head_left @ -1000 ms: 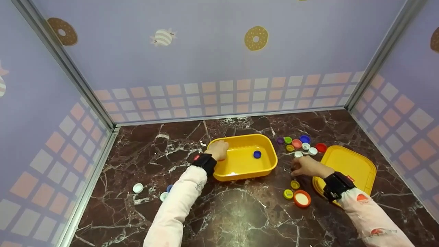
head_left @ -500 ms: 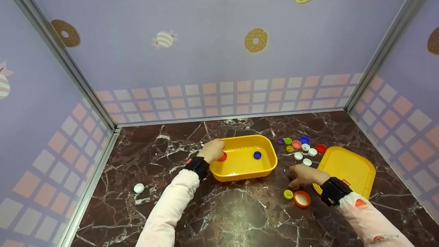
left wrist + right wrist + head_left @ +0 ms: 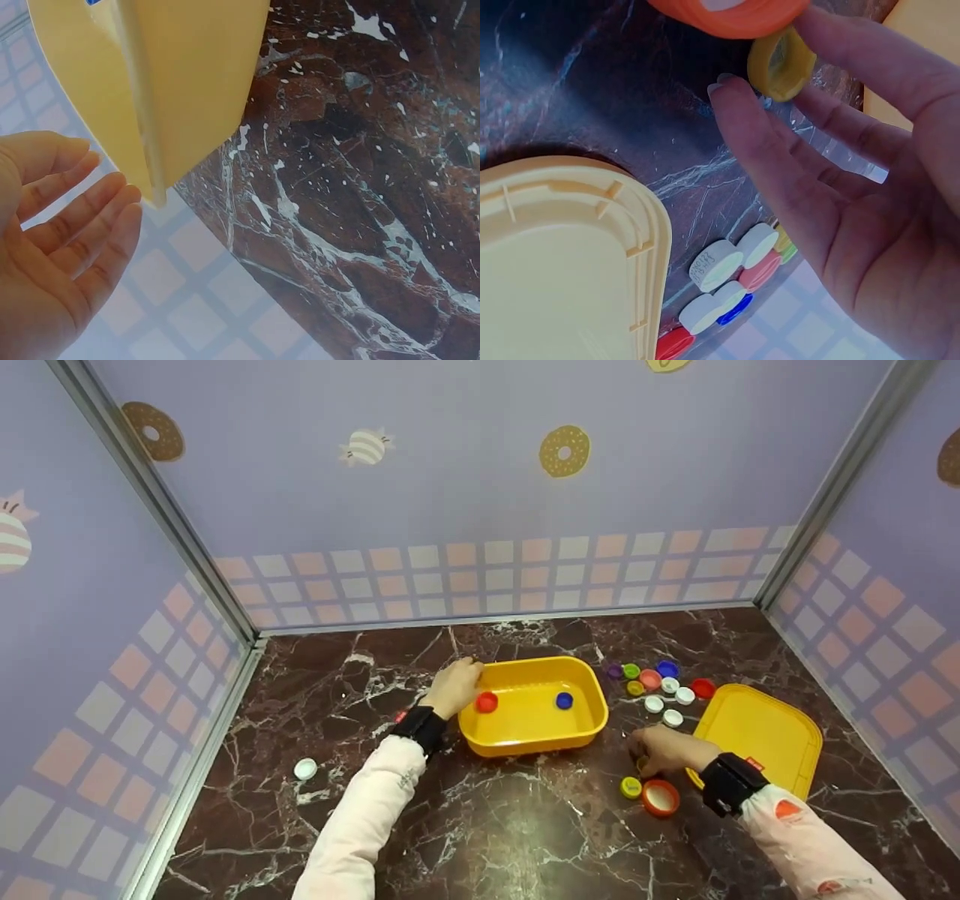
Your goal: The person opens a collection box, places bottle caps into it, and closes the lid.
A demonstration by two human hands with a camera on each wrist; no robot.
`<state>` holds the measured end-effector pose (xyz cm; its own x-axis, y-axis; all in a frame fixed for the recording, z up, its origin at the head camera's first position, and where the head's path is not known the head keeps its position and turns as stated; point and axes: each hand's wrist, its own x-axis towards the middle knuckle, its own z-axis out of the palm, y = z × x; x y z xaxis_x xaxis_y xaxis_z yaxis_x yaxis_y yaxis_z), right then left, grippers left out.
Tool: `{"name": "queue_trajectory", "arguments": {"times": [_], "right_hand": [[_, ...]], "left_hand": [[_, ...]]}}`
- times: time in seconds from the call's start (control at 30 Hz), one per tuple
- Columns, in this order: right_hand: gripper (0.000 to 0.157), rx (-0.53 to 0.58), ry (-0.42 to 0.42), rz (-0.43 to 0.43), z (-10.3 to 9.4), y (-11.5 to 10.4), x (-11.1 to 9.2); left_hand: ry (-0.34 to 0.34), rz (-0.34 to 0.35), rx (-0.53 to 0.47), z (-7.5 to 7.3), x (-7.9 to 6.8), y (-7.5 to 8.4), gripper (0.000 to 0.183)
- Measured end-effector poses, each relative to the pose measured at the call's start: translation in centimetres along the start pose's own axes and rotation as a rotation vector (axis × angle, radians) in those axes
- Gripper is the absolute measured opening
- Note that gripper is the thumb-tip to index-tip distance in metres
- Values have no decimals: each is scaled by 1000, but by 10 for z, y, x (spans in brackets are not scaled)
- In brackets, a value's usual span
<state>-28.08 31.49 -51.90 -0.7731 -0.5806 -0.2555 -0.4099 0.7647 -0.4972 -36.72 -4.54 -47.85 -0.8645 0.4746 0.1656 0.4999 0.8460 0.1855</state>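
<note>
By the left end of the yellow plastic box [image 3: 532,720], my left hand [image 3: 452,688] is held with loosely bent fingers. Nothing lies in its palm in the left wrist view. Inside the box are a red bottle cap [image 3: 487,703] and a blue bottle cap [image 3: 564,700]. My right hand [image 3: 671,748] is low over the table, thumb and fingers around a small yellow bottle cap [image 3: 781,66]. The head view mostly hides that cap. Beside it lie a wide orange lid [image 3: 661,798] and a brighter yellow cap [image 3: 631,787].
Right of the box lies a cluster of caps, including a purple cap [image 3: 615,671], a white cap [image 3: 673,718] and a red cap [image 3: 703,688]. The yellow box lid [image 3: 765,731] is under the right wrist. One white cap [image 3: 305,769] sits at the left. Patterned walls enclose the marble table.
My left hand has let go of the red cap inside the box and drawn back to the left. My right hand has moved from the white caps nearer to me, onto the small yellow cap.
</note>
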Motion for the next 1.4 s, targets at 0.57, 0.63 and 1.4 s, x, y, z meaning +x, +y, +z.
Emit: {"name": "queue_trajectory", "arguments": {"times": [0.57, 0.63, 1.4], "right_hand": [[12, -108, 234, -81, -31, -7, 14], [12, -124, 326, -124, -41, -11, 19], [13, -182, 151, -36, -72, -65, 104]], "left_hand": [[182, -64, 37, 6, -12, -25, 12], [222, -66, 42, 7, -13, -27, 11], [362, -23, 29, 22, -25, -39, 14]]}}
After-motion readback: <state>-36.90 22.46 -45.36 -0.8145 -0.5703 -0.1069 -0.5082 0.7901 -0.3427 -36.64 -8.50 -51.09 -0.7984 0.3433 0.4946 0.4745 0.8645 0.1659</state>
